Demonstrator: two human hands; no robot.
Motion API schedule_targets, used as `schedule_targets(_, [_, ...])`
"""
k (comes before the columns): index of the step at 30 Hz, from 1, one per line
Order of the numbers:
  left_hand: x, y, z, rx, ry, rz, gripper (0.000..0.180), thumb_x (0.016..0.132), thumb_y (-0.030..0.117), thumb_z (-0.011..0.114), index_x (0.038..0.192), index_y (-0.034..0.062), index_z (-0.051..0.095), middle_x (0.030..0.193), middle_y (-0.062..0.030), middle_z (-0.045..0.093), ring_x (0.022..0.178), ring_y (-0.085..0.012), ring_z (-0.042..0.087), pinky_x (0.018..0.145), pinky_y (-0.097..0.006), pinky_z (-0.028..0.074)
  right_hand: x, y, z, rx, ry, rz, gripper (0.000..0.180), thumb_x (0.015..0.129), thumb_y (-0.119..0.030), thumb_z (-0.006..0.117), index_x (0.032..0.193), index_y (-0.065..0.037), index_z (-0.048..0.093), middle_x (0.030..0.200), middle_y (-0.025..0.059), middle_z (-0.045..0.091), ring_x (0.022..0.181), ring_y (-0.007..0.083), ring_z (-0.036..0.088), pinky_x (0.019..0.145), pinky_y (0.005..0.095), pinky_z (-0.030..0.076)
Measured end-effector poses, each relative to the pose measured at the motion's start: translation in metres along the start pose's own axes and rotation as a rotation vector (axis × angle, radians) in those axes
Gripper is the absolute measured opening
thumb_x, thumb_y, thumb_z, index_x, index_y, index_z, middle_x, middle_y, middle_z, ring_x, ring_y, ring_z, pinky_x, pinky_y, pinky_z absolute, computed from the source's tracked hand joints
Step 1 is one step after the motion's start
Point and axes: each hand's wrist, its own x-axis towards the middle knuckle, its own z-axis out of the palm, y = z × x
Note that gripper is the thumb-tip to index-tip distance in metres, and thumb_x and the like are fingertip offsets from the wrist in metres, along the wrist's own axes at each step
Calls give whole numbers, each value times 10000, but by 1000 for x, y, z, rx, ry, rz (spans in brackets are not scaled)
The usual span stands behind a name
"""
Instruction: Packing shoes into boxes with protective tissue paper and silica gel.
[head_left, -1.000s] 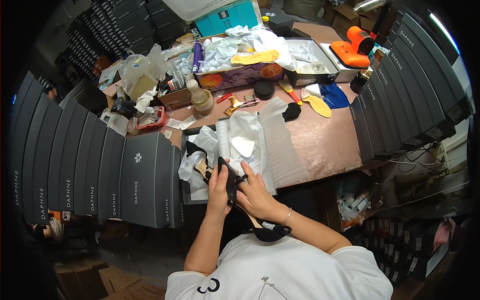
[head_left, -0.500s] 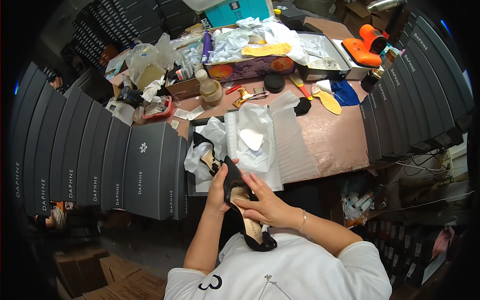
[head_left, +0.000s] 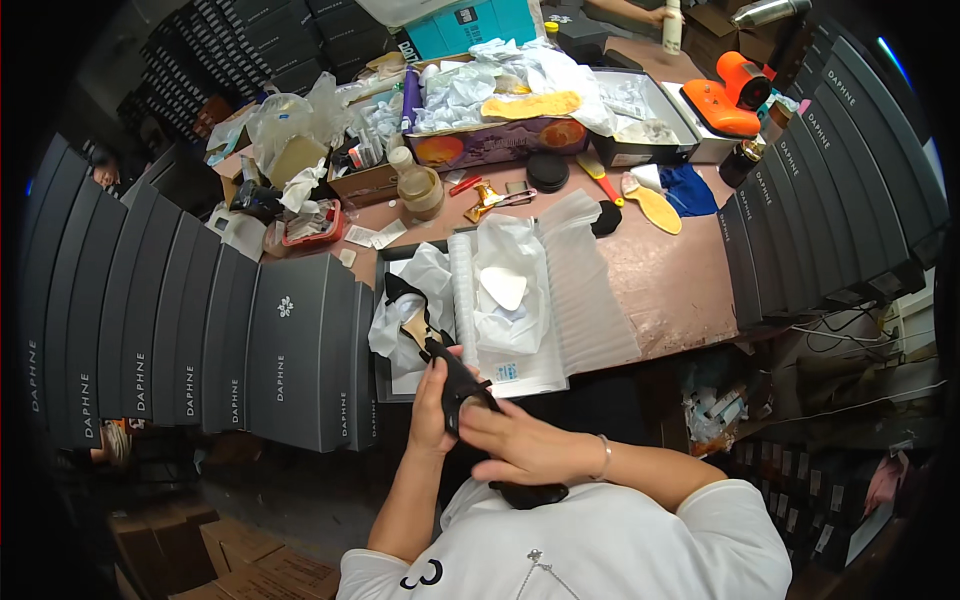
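My left hand (head_left: 431, 405) is closed around the front part of a black shoe (head_left: 462, 385), held tilted, toe away from me, over the table's near edge. Stretched across the shoe is my right hand (head_left: 535, 443), its fingertips at the shoe's opening and its thumb apart from them. This hand covers most of the insole, and the heel end shows just below it against my white shirt. A second black shoe (head_left: 411, 300) with a beige insole lies on white tissue in the left part of an open shoebox (head_left: 560, 378), beyond my left hand.
Grey shoeboxes (head_left: 300, 350) stand in a row at left, more (head_left: 830, 200) at right. Behind the open box are a glue jar (head_left: 422, 190), a black round tin (head_left: 547, 171), a yellow insole (head_left: 655, 205) and a carton of crumpled paper (head_left: 500, 140). Another person's arm (head_left: 630, 12) holds a bottle (head_left: 671, 28).
The held shoe has tipped, so its insole is now mostly hidden. My right hand has moved down and left over the opening. At the far side, another person's arm with a bottle has appeared.
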Motion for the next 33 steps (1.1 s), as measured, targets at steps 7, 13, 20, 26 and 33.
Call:
schedule_targets(7, [-25, -42, 14, -368, -235, -237, 670, 942, 562, 435, 1391, 68, 369, 1299, -156, 515, 1156, -314, 553, 954, -464, 478, 26, 101, -61, -777, 415, 284, 309, 787, -85, 629, 1091, -36, 622, 1092, 122, 640, 987, 304, 600, 868, 406, 471])
schedule_targets(13, [-26, -50, 15, -104, -50, -179, 534, 988, 485, 387, 1301, 54, 430, 1219, -134, 540, 1069, -280, 598, 818, -405, 552, 41, 164, -63, -688, 277, 445, 280, 778, -37, 611, 1058, -26, 610, 980, 136, 644, 909, 313, 626, 775, 397, 500])
schedule_targets(20, [9, -23, 32, -176, -37, 55, 561, 958, 477, 486, 1300, 33, 459, 1282, -104, 532, 1191, -213, 504, 1007, -356, 392, -9, 45, -42, 788, 614, 531, 135, 933, -48, 552, 1036, 18, 608, 874, 41, 625, 672, 97, 617, 624, 248, 536])
schedule_targets(26, [5, -24, 27, -151, 123, -5, 326, 984, 238, 503, 1196, -11, 500, 1127, -108, 604, 1031, -210, 599, 919, -354, 468, -7, 36, -30, -256, 471, 250, 246, 824, -36, 647, 1069, -57, 652, 1016, 87, 604, 836, 210, 611, 663, 309, 522])
schedule_targets(33, [-14, -43, 32, -64, -5, 34, 414, 968, 206, 540, 1335, 117, 369, 1244, -89, 514, 1180, -212, 500, 1005, -389, 404, 11, 56, -30, -191, 194, 233, 253, 790, -72, 675, 1041, -55, 654, 940, 100, 606, 791, 264, 620, 688, 353, 512])
